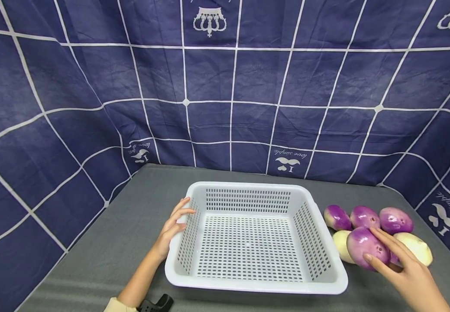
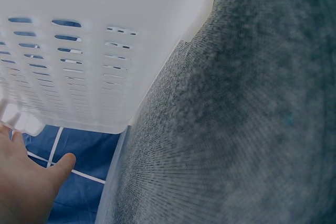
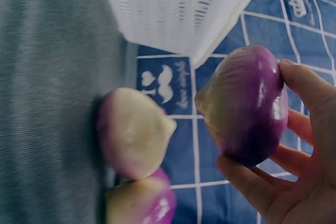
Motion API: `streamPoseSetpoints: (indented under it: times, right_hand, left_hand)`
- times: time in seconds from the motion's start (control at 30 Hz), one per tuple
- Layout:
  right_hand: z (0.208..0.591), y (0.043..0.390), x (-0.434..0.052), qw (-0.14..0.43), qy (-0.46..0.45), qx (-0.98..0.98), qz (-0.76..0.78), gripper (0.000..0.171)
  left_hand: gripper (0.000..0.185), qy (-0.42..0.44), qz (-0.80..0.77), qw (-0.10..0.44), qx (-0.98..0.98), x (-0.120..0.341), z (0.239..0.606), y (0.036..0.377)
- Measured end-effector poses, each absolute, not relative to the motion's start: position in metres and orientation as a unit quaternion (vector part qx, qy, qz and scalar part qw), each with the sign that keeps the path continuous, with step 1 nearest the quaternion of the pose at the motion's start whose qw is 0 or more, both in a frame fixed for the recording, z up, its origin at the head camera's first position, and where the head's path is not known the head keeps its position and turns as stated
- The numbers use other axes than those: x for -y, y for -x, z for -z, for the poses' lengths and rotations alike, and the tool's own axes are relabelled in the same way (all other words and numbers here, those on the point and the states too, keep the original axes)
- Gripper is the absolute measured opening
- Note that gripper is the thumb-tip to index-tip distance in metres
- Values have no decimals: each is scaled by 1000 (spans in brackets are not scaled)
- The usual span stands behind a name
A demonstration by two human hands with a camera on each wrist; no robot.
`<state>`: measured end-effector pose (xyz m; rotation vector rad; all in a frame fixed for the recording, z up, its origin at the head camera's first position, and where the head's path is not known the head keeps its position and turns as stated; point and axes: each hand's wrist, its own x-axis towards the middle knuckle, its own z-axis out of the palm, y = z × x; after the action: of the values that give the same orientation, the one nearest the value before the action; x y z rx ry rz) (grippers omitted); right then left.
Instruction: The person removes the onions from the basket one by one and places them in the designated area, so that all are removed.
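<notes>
My right hand holds a purple-and-white turnip between thumb and fingers, above other turnips. In the right wrist view that turnip shows a pale, pointed end away from the palm. On the left, my left hand rests against the white plastic basket, its fingers reaching over the left rim. The left wrist view shows the slotted outer wall of the basket, with part of the left hand at lower left. Nothing lies inside the basket.
Right of the basket, several turnips lie close together, among them a purple one at the back and a pale one at the right. A grey cloth covers the table. Behind hangs a blue checked curtain.
</notes>
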<state>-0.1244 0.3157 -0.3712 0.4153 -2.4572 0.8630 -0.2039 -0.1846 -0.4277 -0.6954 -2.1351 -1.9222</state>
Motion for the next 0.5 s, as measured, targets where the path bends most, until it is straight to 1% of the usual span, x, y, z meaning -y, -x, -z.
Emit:
streamPoseSetpoints:
  times: [0.17, 0.3, 0.5]
  right_hand:
    - [395, 124, -330, 210, -113, 925, -296, 63]
    - [412, 124, -339, 191, -93, 937, -276, 63]
    - [426, 124, -348, 158, -57, 953, -253, 62]
  left_hand:
    - [39, 232, 649, 92, 719, 184, 428, 204]
    - [39, 230, 650, 89, 719, 184, 428, 204]
    - [39, 228, 648, 92, 721, 184, 427, 204]
